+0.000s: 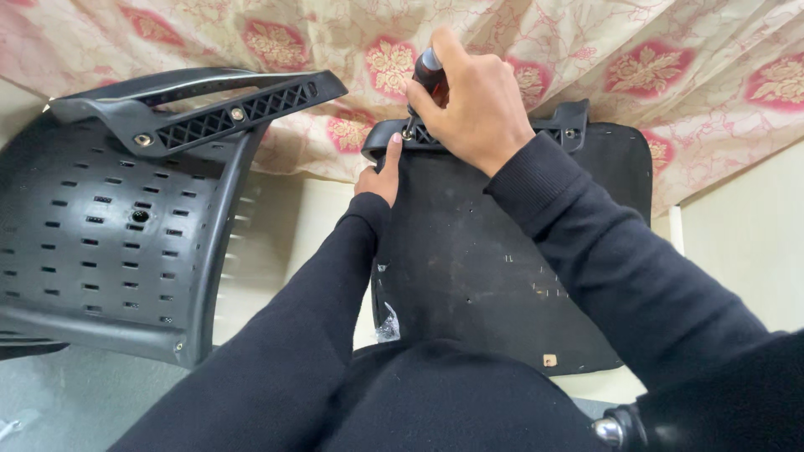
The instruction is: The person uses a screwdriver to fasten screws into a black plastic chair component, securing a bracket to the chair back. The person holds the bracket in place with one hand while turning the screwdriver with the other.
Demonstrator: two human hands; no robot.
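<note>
Screwdriving is under way at the top edge of the black seat panel (494,268), which rests against the person's lap: the right hand (473,105) is closed around a red-handled screwdriver (427,75), its tip at a screw in the plastic bracket (553,125). The left hand (381,172) steadies the bracket, one finger extended, holding nothing. The perforated chair back (100,234) lies apart, unattached.

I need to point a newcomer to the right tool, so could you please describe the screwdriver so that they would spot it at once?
Start at the flat black seat panel leaning against the floral cloth. At its top edge, on the black plastic bracket, the right hand grips the screwdriver. It alone has a red-and-black handle with a grey tip.
</note>
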